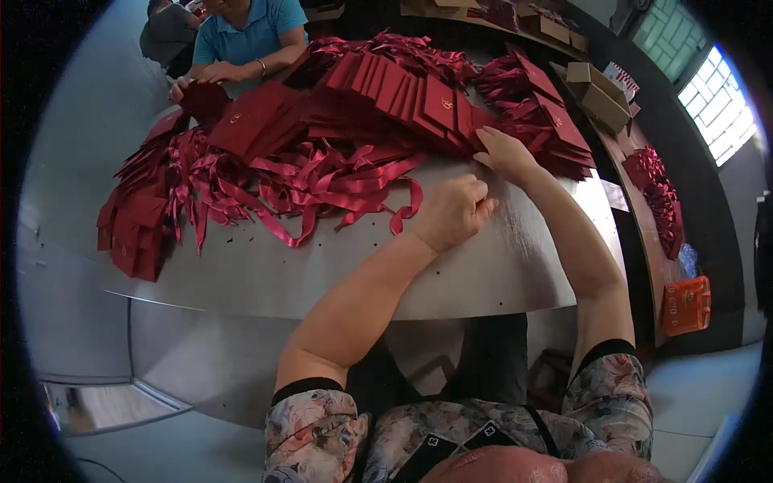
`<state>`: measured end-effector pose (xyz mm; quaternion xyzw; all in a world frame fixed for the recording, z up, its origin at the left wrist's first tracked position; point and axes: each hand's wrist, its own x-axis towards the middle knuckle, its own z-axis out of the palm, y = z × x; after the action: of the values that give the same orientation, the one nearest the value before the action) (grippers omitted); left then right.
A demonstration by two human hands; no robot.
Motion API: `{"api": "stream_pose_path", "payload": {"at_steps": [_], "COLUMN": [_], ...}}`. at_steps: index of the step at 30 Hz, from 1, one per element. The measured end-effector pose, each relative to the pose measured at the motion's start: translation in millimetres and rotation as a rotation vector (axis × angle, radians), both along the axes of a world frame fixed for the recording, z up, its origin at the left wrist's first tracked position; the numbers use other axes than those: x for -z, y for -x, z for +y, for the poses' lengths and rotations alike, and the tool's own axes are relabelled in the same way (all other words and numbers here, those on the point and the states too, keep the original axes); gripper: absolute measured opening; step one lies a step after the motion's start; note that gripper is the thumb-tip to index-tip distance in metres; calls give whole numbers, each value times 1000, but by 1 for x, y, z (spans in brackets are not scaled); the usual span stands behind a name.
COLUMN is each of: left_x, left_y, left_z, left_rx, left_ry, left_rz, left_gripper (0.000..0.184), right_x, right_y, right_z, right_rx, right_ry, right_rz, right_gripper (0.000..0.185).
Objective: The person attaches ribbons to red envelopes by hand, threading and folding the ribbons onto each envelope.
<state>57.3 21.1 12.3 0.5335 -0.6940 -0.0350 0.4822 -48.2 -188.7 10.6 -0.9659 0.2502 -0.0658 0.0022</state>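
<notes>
the right hand (506, 153) reaches to the near end of a leaning row of red bags (386, 87), fingertips at the last one's edge — whether they pinch it or only touch it, i cannot tell. the left hand (455, 211) is curled into a fist just above the table (362, 278), nearer the body; whether anything is inside, i cannot tell. ribbons (314, 181) lie in loops just beside it, on its left, and a second stack (555, 133) sits beyond the right hand, to its right.

the table is grey and smooth, with dark specks near its front edge. across it a person in a blue shirt (250, 39) has hands at another red bag (205, 101). along the right wall — a bench with an open box (600, 95), more red bags and an orange bag (687, 306), below a bright window (719, 105).
</notes>
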Motion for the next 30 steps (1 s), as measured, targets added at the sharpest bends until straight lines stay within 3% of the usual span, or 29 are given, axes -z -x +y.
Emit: {"api": "stream_pose_path", "payload": {"at_steps": [3, 5, 6, 8, 11, 15, 17, 18, 20, 24, 26, 28, 30], "left_x": [0, 1, 1, 1, -2, -3, -2, -4, -12, -20, -29, -34, -34], "left_y": [-1, -1, -1, -1, -3, -3, -3, -4, -11, -21, -16, -1, 16], "left_z": [-1, -2, -2, -3, -2, -1, -2, -3, -2, 0, 12, 18, 20], "left_rx": [10, 1, 1, 6, -18, -32, -71, -68, -269, -439, -409, -219, -119], "left_ry": [-20, -4, -4, -36, -73, -48, 47, 45, 222, 486, 538, 634, 689], "left_rz": [49, 57, 58, 47, 25, 31, 33, 37, 125, 175, 136, 109, 40], "left_gripper": [28, 28, 28, 28, 25, 25, 27, 27, 28, 28, 26, 26, 25], "right_x": [-2, -7, -9, -13, -24, -25, -47, -59, -78, -75, -51, -25, -21], "right_y": [4, 2, -3, -19, -45, -68, -68, -65, -46, 43, 94, 137, 148], "right_z": [12, 22, 23, 25, 30, 15, 22, 26, 37, 72, 89, 110, 133], "right_rx": [-5, 1, 1, 57, 123, 103, 116, 195, 262, 70, -112, -256, -227], "right_ry": [48, -23, -23, 9, 98, 264, 341, 346, 435, 613, 603, 372, 207], "right_rz": [-28, -274, -273, -313, -94, -163, -455, -470, -439, -631, -593, -319, -218], "right_gripper": [64, 59, 59, 45, 29, 18, 15, 13, 14, 15, 24, 28, 30]}}
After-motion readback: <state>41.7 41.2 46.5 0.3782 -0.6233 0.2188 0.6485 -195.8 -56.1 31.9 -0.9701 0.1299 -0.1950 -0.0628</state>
